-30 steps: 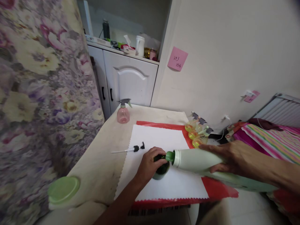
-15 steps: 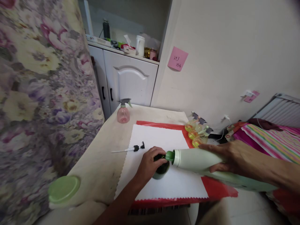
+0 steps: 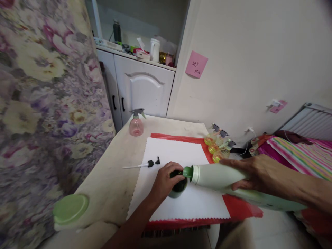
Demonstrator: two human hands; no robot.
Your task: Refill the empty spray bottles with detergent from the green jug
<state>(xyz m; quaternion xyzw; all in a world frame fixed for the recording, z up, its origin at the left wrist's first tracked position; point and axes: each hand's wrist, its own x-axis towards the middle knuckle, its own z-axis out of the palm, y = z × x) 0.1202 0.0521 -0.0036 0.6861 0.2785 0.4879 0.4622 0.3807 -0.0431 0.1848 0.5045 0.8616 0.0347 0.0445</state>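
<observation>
My left hand (image 3: 167,180) is closed around the neck of a dark green bottle (image 3: 177,189), which stands on a white sheet (image 3: 176,148). With my right hand (image 3: 249,174) I grip a large pale green bottle (image 3: 215,175), tipped almost level, its uncapped mouth pointing left. A green spout (image 3: 187,172) juts from that mouth and reaches over the top of the dark bottle. Whether liquid flows there I cannot tell. Left of my left hand lies a black pump head (image 3: 150,163) with a clear dip tube.
A pink spray bottle (image 3: 136,126) stands at the table's far left. Several spray bottles with yellow liquid (image 3: 213,148) are grouped at the right edge on red cloth (image 3: 242,206). A green round lid (image 3: 71,208) is at the near left, beside a floral curtain (image 3: 52,114).
Both hands and both bottles hold nearly the same places. The view has shifted very slightly.
</observation>
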